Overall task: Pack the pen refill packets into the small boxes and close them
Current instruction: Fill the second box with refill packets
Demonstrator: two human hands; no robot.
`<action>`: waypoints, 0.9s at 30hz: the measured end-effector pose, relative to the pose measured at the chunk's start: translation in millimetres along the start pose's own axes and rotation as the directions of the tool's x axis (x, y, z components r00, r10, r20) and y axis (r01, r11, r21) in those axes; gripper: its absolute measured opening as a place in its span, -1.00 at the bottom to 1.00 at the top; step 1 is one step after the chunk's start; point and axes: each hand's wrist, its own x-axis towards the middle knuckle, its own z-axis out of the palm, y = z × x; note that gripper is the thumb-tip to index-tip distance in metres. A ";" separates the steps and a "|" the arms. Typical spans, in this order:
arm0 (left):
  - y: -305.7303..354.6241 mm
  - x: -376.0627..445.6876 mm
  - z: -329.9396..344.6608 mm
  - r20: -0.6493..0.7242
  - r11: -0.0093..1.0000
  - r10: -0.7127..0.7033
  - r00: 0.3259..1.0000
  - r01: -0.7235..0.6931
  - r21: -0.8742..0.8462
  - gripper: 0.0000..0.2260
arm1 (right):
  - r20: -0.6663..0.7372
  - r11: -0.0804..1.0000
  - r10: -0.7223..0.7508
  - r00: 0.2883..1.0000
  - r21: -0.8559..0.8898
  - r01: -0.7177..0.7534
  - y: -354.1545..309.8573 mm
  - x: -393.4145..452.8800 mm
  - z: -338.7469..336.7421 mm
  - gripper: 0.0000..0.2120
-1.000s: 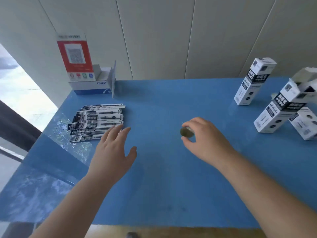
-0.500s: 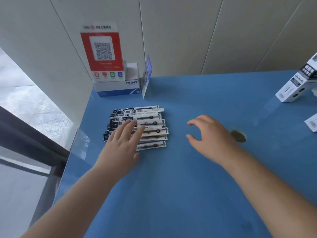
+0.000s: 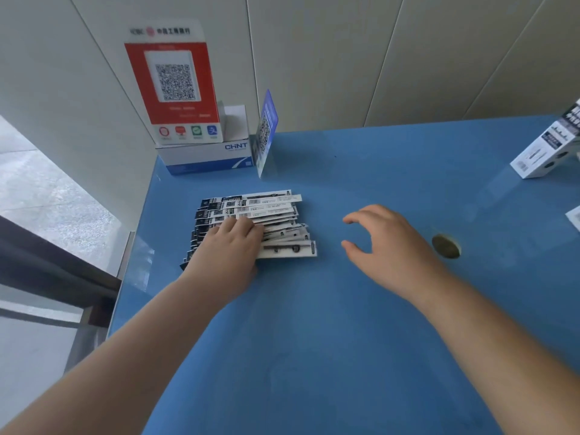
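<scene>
A fanned pile of black-and-white pen refill packets (image 3: 270,211) lies on the blue table (image 3: 314,340) at the left. My left hand (image 3: 230,246) rests on the pile's near left part, fingers bent over the packets. My right hand (image 3: 386,246) hovers to the right of the pile, fingers loosely spread and holding nothing. One small white-and-black box (image 3: 547,149) stands tilted at the right edge. A corner of another box (image 3: 574,216) shows below it.
A brass-coloured round disc (image 3: 445,245) sits in the table right of my right hand. At the back left stand a white CHNT box (image 3: 207,155), a red QR-code sign (image 3: 175,89) and a small blue QR card (image 3: 266,130). The table's left edge drops to a floor.
My left hand has moved onto the packet pile and its fingers have bent over it. My right hand left the disc and drifted toward the pile. The view swung left.
</scene>
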 end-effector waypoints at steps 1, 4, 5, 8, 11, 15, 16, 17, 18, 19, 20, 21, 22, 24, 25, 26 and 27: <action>0.6 1.5 0.8 0.008 1.000 -0.016 1.000 0.016 -0.018 -0.50 | 0.001 1.000 0.002 1.000 0.002 -0.002 1.6 -0.7 -0.1 -0.67; 0.9 5.3 1.2 0.019 0.997 -0.060 0.998 0.061 -0.057 -0.59 | 0.010 1.000 0.003 1.000 0.007 -0.003 5.8 -1.4 0.4 -0.68; 1.1 5.2 1.1 0.023 0.996 -0.066 0.998 0.067 -0.065 -0.60 | 0.011 1.000 0.005 1.000 0.009 -0.005 6.9 -1.4 0.5 -0.68; 3.0 2.6 1.6 0.031 0.996 -0.057 0.998 0.059 -0.068 -0.61 | 0.007 1.000 0.005 1.000 0.013 -0.005 9.5 -1.9 1.0 -0.69; 3.6 3.3 0.7 0.039 0.996 -0.064 0.997 0.067 -0.066 -0.68 | 0.007 1.000 0.010 1.000 0.011 -0.010 12.1 -3.5 2.6 -0.68; 6.8 5.7 -4.0 0.070 0.992 -0.093 0.993 0.098 -0.078 -0.83 | 0.017 1.000 0.025 1.000 0.015 -0.025 13.7 -8.0 3.4 -0.68; 6.8 5.4 -4.7 0.072 0.990 -0.099 0.992 0.106 -0.096 -0.85 | 0.017 1.000 0.026 0.999 0.016 -0.027 13.6 -8.8 3.6 -0.68; 6.6 4.5 -5.3 0.071 0.988 -0.101 0.992 0.109 -0.114 -0.87 | 0.019 0.999 0.028 0.999 0.017 -0.029 13.3 -9.3 3.7 -0.69; 6.1 3.1 -5.5 0.068 0.987 -0.096 0.993 0.104 -0.123 -0.89 | 0.020 0.999 0.030 0.999 0.016 -0.030 12.9 -9.3 3.9 -0.69; 5.6 1.1 -5.3 0.064 0.987 -0.090 0.994 0.098 -0.126 -0.90 | 0.021 0.999 0.031 0.999 0.013 -0.031 12.3 -9.0 4.0 -0.69; 5.1 -1.5 -4.9 0.061 0.988 -0.084 0.995 0.091 -0.125 -0.89 | 0.020 0.999 0.030 0.999 0.011 -0.030 11.4 -8.6 4.1 -0.68; 5.1 -4.4 -4.4 0.054 0.989 -0.077 0.996 0.084 -0.123 -0.87 | 0.020 1.000 0.027 0.999 0.009 -0.028 10.2 -8.0 4.0 -0.68; 5.2 -7.5 -3.9 0.043 0.990 -0.071 0.997 0.076 -0.118 -0.86 | 0.020 1.000 0.023 1.000 0.009 -0.023 8.5 -7.6 4.2 -0.68; 5.4 -13.6 -3.4 0.015 0.993 -0.064 0.998 0.066 -0.100 -0.85 | 0.018 1.000 0.012 1.000 0.008 -0.013 4.8 -6.8 5.4 -0.68; 5.4 -16.1 -3.6 0.001 0.994 -0.061 0.998 0.060 -0.094 -0.84 | 0.018 1.000 0.007 1.000 0.005 -0.007 2.9 -6.1 6.2 -0.69; 5.0 -18.9 -3.2 -0.015 0.995 -0.052 0.999 0.051 -0.090 -0.82 | 0.018 1.000 0.003 1.000 0.001 -0.003 1.1 -5.1 7.1 -0.69; 4.2 -21.5 -2.4 -0.027 0.996 -0.043 0.999 0.040 -0.081 -0.80 | 0.019 1.000 -0.001 1.000 -0.003 0.001 -1.2 -3.8 7.8 -0.69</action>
